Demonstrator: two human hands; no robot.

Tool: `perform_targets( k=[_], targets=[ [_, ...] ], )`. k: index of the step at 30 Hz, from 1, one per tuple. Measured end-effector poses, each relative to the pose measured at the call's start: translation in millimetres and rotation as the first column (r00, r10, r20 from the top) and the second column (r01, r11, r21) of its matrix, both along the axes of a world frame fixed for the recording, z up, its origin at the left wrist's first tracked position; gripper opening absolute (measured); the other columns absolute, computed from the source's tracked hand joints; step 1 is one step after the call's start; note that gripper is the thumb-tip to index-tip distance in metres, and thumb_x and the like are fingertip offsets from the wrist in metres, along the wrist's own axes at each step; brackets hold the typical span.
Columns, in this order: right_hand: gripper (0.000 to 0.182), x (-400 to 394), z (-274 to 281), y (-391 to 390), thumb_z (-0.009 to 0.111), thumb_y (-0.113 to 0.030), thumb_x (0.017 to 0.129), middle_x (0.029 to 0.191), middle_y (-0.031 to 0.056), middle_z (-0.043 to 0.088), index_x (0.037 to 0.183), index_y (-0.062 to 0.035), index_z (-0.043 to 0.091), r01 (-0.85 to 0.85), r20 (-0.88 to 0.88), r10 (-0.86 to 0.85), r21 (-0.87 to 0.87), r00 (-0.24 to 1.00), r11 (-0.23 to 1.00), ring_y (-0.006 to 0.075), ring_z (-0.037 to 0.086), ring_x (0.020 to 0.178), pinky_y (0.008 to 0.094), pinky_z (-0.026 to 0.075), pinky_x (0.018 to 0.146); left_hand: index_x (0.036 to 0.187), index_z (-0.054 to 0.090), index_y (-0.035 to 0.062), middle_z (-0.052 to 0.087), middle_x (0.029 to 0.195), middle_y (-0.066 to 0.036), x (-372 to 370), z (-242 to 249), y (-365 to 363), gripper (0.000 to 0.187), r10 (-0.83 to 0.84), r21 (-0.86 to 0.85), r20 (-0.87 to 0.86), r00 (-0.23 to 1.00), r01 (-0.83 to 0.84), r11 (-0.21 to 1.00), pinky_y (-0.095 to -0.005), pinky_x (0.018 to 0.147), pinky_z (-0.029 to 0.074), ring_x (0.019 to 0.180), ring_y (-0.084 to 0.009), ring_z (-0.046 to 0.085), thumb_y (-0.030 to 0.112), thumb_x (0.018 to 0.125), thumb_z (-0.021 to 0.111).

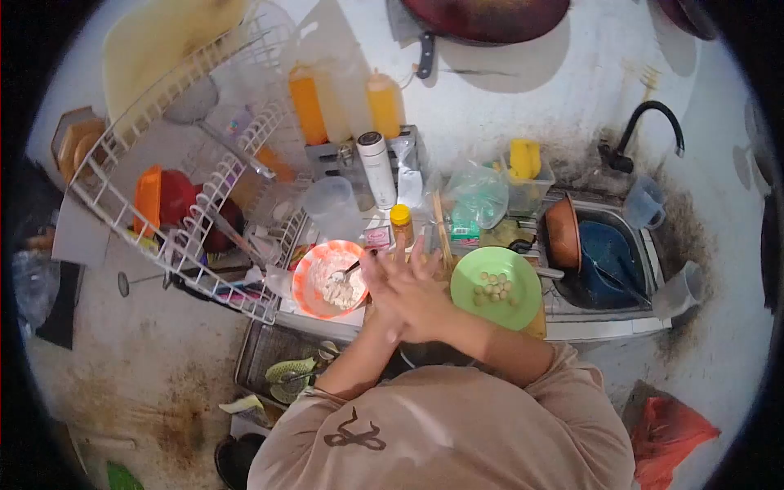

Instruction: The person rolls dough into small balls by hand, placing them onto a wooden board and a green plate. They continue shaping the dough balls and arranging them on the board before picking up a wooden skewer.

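My left hand (390, 314) and my right hand (408, 296) are pressed palm to palm in the middle, the right one lying over the left. Their fingers stretch out and cross, and whatever lies between the palms is hidden. Just left of them, an orange-and-white bowl (304, 282) holds a pale, crumbly, flour-like mass (339, 292) with a spoon (351, 269) in it. To the right sits a green plate (472, 273) bearing several small pale dough balls (495, 287).
Behind my hands stand a yellow-capped jar (401, 224), a white flask (376, 171) and a plastic jug (331, 208). A wire dish rack (175, 253) occupies the left. At right, the sink (649, 261) contains a brown bowl (561, 229) and a blue basin (608, 245).
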State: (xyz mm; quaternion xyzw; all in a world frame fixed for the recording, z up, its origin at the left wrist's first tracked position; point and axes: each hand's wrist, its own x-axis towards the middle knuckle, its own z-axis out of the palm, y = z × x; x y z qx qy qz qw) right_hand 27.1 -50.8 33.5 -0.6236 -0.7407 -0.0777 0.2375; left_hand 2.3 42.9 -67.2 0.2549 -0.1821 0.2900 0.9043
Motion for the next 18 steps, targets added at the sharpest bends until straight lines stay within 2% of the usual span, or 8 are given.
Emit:
perform_targets(
  k=[3, 5, 7, 8, 11, 12, 16, 18],
  targets=[
    [0.108, 25.9, -9.6, 13.8, 0.071, -0.044, 0.059, 0.143, 0.0175, 0.021, 0.142, -0.0118, 0.009, 0.197, 0.020, -0.196, -0.072, 0.980, 0.978, 0.0301, 0.017, 0.134, 0.0640, 0.007, 0.100, 0.141, 0.018, 0.0238, 0.025, 0.143, -0.007, -25.5, 55.4, -11.3, 0.082, -0.185, -0.258, -0.006, 0.983, 0.177, 0.950, -0.0481, 0.106, 0.019, 0.132, -0.0300, 0.021, 0.075, 0.076, 0.021],
    [0.106, 10.1, -71.5, 55.1, 0.072, -0.039, 0.056, 0.142, 0.0192, 0.023, 0.140, -0.0105, 0.014, 0.352, -0.114, -0.334, 0.252, 0.936, 0.901, 0.0326, 0.018, 0.133, 0.0628, 0.006, 0.101, 0.141, 0.020, 0.0238, 0.024, 0.144, -0.008, -13.7, 62.0, -30.3, 0.078, -0.211, -0.312, 0.399, 0.892, 0.348, 0.884, -0.0474, 0.107, 0.018, 0.132, -0.0283, 0.022, 0.072, 0.079, 0.020],
    [0.104, 12.0, -15.7, 26.5, 0.074, -0.035, 0.051, 0.140, 0.0226, 0.023, 0.137, -0.0072, 0.023, 0.036, -0.033, -0.038, -0.057, 0.999, 0.998, 0.0401, 0.020, 0.130, 0.0615, 0.003, 0.102, 0.140, 0.021, 0.0227, 0.025, 0.143, -0.008, -12.3, 59.2, -33.8, 0.077, -0.190, -0.295, 0.525, 0.829, 0.387, 0.873, -0.0464, 0.107, 0.018, 0.132, -0.0272, 0.022, 0.070, 0.080, 0.020],
    [0.101, -1.3, -5.0, 16.0, 0.073, -0.032, 0.052, 0.143, 0.0217, 0.017, 0.137, -0.0074, 0.023, 0.003, -0.060, -0.004, -0.015, 0.998, 1.000, 0.0384, 0.018, 0.132, 0.0616, 0.004, 0.102, 0.140, 0.021, 0.0216, 0.025, 0.143, -0.008, -14.9, 54.5, -29.7, 0.077, -0.182, -0.286, 0.462, 0.868, 0.340, 0.896, -0.0458, 0.107, 0.019, 0.132, -0.0269, 0.022, 0.070, 0.080, 0.020],
    [0.100, 4.1, -8.4, 1.7, 0.069, -0.041, 0.061, 0.142, 0.0208, 0.020, 0.141, -0.0136, 0.015, -0.089, 0.000, 0.089, -0.052, 0.996, 0.995, 0.0346, 0.015, 0.134, 0.0620, 0.003, 0.102, 0.140, 0.021, 0.0182, 0.027, 0.142, -0.009, -27.4, 37.4, -13.3, 0.080, -0.146, -0.255, 0.223, 0.964, 0.202, 0.945, -0.0440, 0.107, 0.020, 0.132, -0.0264, 0.023, 0.071, 0.080, 0.018],
    [0.100, 8.8, -6.7, 1.5, 0.070, -0.026, 0.055, 0.145, 0.0212, 0.012, 0.139, -0.0084, 0.019, -0.041, -0.003, 0.041, -0.068, 0.999, 0.997, 0.0370, 0.012, 0.134, 0.0611, 0.003, 0.102, 0.140, 0.021, 0.0170, 0.028, 0.142, -0.009, -28.4, 38.0, -13.7, 0.081, -0.130, -0.275, 0.137, 0.982, 0.164, 0.947, -0.0436, 0.107, 0.021, 0.132, -0.0263, 0.023, 0.071, 0.080, 0.018],
    [0.089, 20.8, -18.5, 21.5, 0.065, -0.038, 0.068, 0.143, 0.0215, 0.017, 0.140, -0.0115, 0.019, 0.081, 0.056, -0.076, -0.108, 0.996, 0.991, 0.0338, 0.013, 0.135, 0.0601, 0.001, 0.102, 0.139, 0.021, 0.0126, 0.029, 0.141, -0.010, -17.9, 41.3, -22.6, 0.086, -0.100, -0.396, -0.143, 0.985, 0.036, 0.918, -0.0418, 0.106, 0.022, 0.132, -0.0261, 0.024, 0.073, 0.078, 0.017],
    [0.087, 24.2, -20.8, 26.0, 0.062, -0.039, 0.071, 0.143, 0.0212, 0.019, 0.141, -0.0097, 0.018, -0.009, -0.155, 0.010, 0.004, 0.988, 1.000, 0.0348, 0.014, 0.134, 0.0593, 0.001, 0.102, 0.139, 0.021, 0.0104, 0.030, 0.141, -0.010, -15.7, 41.1, -23.4, 0.088, -0.096, -0.447, -0.212, 0.972, -0.009, 0.895, -0.0408, 0.106, 0.023, 0.131, -0.0260, 0.024, 0.073, 0.077, 0.016]
  ],
)
